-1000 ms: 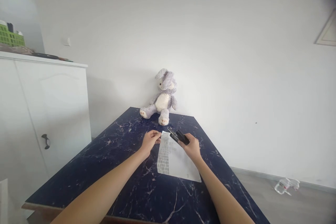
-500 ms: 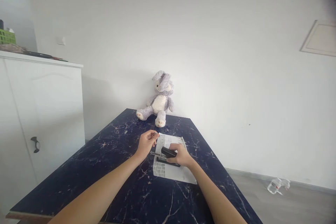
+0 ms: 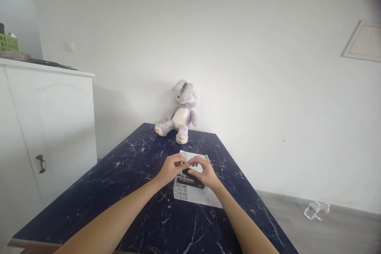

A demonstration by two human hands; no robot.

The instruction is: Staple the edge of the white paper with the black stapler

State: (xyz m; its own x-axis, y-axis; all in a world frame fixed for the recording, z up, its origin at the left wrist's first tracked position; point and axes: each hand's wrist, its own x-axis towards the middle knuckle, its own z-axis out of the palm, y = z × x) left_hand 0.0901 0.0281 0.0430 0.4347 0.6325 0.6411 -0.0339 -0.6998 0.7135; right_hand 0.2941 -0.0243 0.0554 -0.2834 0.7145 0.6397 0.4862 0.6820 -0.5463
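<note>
A black stapler (image 3: 195, 183) lies on a printed sheet of paper (image 3: 202, 197), its upper arm partly hidden by my fingers. My left hand (image 3: 172, 168) is closed in a pinch above the stapler's left end. Fingertips of my right hand (image 3: 205, 172) meet those of the left there, curled with the thumb just over the stapler's top. Whatever sits between the fingertips is too small or hidden to make out. The sheet has rows of grey print down its left side and is plain on the right.
The dark blue marbled table (image 3: 143, 202) carries a plush rabbit (image 3: 181, 115) seated at its far end against the wall. On the left stands a white cabinet (image 3: 65, 115) with a green basket (image 3: 8, 42) on top. A clear plastic item (image 3: 316, 210) lies on the floor at right.
My right hand has loosened its grip around the stapler and its fingers have moved up and left. My left hand has shifted right, bringing the fingertips of both hands together.
</note>
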